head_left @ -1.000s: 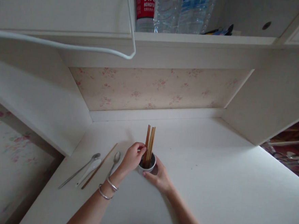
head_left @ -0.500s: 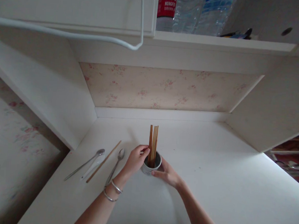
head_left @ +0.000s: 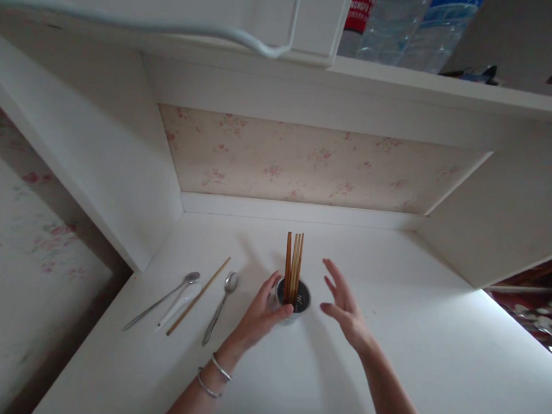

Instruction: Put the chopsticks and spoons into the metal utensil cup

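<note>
A round utensil holder [head_left: 303,305] with a grey interior stands on the white tabletop, and several wooden chopsticks [head_left: 293,268] rise upright from it. My left hand [head_left: 262,310] wraps round its left side, thumb in front and fingers behind, with two bangles at the wrist. To the right, apart from the holder, my right hand [head_left: 346,308] is open with fingers spread and holds nothing. Left of my left hand lie a metal spoon [head_left: 216,310], a single chopstick [head_left: 198,296], a white spoon [head_left: 174,307] and a long-handled metal spoon [head_left: 163,301].
The white tabletop [head_left: 413,343] meets side panels at left [head_left: 96,131] and right [head_left: 507,210]. Overhead, a shelf [head_left: 454,92] carries water bottles [head_left: 402,26]. A white cable [head_left: 175,28] hangs across the upper cabinet. Floral wallpaper [head_left: 279,163] covers the back wall.
My right hand has let go of the holder and moved right, opening. My left hand has moved from the chopsticks down to the holder's side. The camera view has shifted and tilted slightly.
</note>
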Demonstrator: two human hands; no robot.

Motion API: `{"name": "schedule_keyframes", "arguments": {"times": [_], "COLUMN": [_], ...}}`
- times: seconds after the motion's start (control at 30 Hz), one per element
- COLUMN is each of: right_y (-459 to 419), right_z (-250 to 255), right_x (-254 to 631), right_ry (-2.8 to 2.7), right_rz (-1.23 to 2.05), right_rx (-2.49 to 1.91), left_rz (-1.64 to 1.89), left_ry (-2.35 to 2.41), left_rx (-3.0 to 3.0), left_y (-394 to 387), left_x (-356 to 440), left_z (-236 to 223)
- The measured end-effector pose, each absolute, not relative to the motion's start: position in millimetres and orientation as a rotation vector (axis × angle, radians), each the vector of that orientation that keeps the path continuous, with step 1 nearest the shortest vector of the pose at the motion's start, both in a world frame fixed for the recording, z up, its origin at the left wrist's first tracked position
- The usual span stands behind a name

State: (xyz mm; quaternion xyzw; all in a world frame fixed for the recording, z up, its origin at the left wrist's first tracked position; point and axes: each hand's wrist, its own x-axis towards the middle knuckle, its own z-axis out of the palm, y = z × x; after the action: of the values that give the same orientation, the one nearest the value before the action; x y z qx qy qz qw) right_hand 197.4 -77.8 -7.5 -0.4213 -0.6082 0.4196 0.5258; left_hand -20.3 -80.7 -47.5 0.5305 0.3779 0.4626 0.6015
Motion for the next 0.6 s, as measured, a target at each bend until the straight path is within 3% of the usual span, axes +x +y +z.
{"name": "schedule_keyframes", "arguments": {"times": [0.13,0.3,0.43,0.6], "right_y": [-90,-98,-69,-24], "right_z": [33,45,26,6], "right_x": [156,49,-23,-65], "right_ry": [-1.197,-1.751,-2.43,-2.616], "right_rz": [0.519,0.921,0.771,0.744], "right_rx": [-1.094,-1.107,-1.405,-1.527], "left_rz": [1.106,1.101,1.137,1.119], "left_ry": [0.88,0.906,0.924,0.821], "left_rx": [1.19,1.22,1.243,1.154], "left_y": [-85,-87,-88,-81], "left_x": [-18,-18,-19,-22], "left_z": [-50,-44,-52,-65]}}
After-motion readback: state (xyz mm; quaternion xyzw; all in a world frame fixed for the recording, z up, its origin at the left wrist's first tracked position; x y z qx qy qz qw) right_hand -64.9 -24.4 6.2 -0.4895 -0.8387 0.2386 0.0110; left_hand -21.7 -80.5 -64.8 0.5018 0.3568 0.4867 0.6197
